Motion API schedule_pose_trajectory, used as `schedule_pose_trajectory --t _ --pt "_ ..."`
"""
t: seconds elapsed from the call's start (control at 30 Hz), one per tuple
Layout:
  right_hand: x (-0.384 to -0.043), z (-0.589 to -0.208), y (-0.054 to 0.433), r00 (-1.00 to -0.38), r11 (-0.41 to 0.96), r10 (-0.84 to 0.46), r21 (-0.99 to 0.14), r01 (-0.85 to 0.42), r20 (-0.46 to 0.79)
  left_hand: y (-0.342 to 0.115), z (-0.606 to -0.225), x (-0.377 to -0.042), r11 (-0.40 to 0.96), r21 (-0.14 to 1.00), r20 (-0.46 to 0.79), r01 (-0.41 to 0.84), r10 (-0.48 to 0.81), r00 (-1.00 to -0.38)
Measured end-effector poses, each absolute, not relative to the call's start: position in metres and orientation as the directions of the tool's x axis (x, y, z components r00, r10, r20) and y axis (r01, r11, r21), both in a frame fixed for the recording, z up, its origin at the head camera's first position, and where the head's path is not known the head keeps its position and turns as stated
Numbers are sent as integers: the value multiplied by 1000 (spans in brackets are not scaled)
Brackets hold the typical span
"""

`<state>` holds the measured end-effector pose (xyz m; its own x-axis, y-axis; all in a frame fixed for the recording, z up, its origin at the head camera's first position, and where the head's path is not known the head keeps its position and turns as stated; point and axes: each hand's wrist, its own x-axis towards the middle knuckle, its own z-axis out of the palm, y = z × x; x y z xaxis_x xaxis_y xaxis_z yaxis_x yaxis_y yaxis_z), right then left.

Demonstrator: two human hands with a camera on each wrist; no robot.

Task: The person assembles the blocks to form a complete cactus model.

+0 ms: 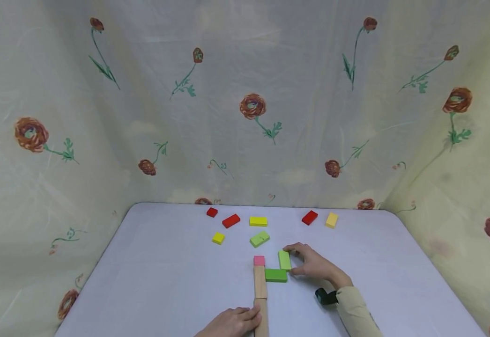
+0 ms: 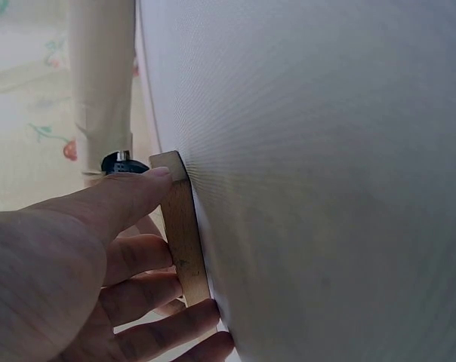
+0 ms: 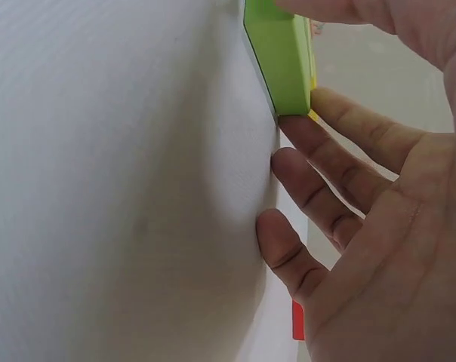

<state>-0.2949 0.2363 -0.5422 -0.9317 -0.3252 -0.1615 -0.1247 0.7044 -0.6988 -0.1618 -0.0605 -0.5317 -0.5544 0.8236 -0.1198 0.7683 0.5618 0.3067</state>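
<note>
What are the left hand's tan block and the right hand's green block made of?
Tan block: likely bare wood, matte, with faint grain showing. Green block: probably painted wood, smooth; its even color shows no grain, so plastic is possible.

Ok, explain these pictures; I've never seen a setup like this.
No machine here: just a person's left hand and right hand. The wide picture comes from a camera worn on the head; the close ones from a camera on each wrist. On the white table, wooden blocks lie end to end, with a pink block at the far end and a green block against the right side. Scattered beyond are three red blocks, two yellow blocks and a pale orange block. The right hand has a light green block in its grip; the left hand touches the nearer wooden block.
</note>
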Motion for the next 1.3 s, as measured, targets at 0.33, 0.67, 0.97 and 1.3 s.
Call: schedule_pose_trajectory --t 0.33,0.67,0.97,1.3 --pt "-295 -541 246 -952 668 -286 -735 -115 -111 -60 -532 -162 549 295 -89 782 831 -549" --pt "-303 -541 268 -957 605 -277 -789 -101 -90 -61 -532 -161 527 281 -61 802 844 -533" --pt "-311 -538 304 -985 567 -150 -824 -18 -82 -63 -533 -162 525 298 -66 797 845 -531" --pt "-330 -534 346 -997 528 -66 -850 2 -43 -63 -533 -162 533 281 -80 798 842 -534"
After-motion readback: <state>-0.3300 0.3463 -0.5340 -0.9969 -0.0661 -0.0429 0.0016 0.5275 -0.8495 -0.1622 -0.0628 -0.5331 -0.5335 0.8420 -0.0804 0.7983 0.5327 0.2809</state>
